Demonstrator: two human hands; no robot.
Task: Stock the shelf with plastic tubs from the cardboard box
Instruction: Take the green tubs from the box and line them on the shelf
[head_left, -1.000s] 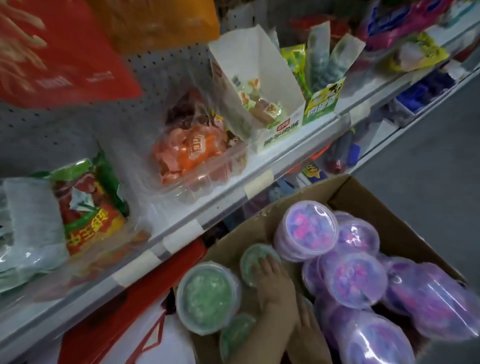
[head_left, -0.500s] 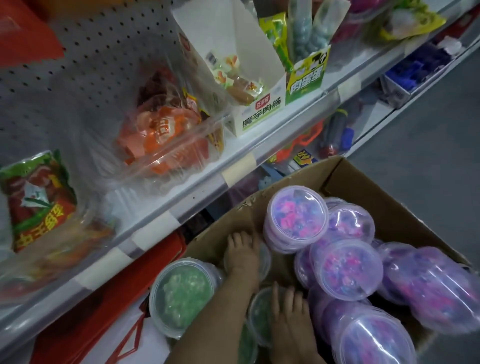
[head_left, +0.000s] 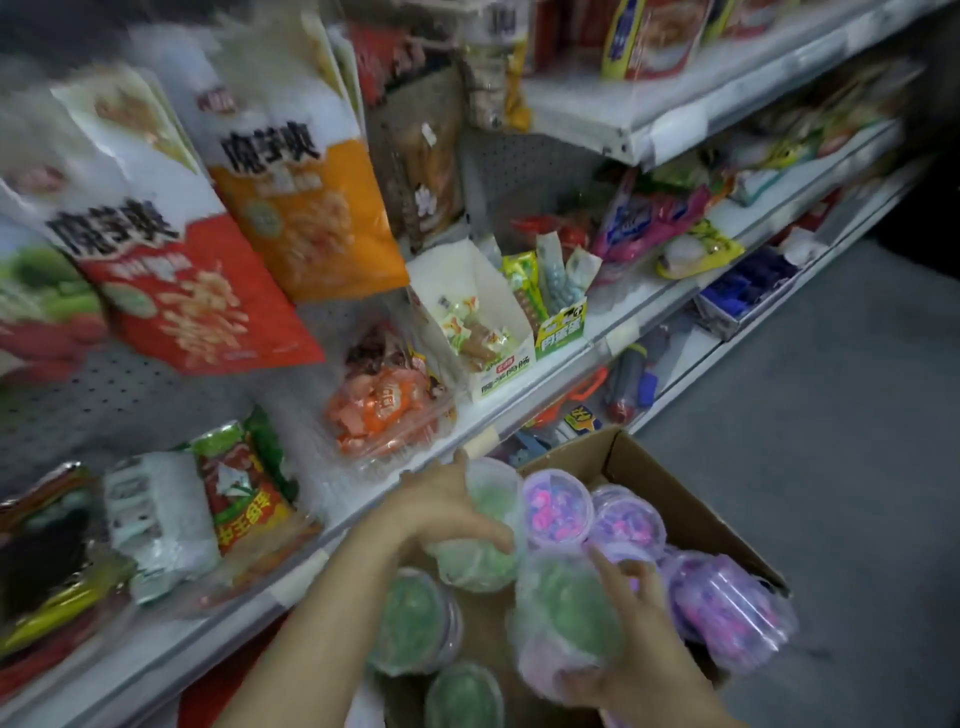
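Early in the job, by the look of it — no tubs visible anywhere on the shelf (head_left: 498, 431), which carries only snack bags and packets. Left hand (head_left: 441, 499) curled round a green tub (head_left: 485, 540), lifted above the box (head_left: 691, 493) and close to the shelf edge. Right hand (head_left: 628, 613) wrapped around a second green tub (head_left: 566, 618), also raised, just beside the first. Both apparently on their way up, though blurred enough that exact finger placement stays uncertain. Still in the box: two more green tubs (head_left: 415, 623) at the near side and a cluster of purple tubs (head_left: 558, 506) toward the far side — most of the load, then. Left to do: set these two down on a free stretch of shelf, then return for the rest. Free space on the shelf hard to judge from here.
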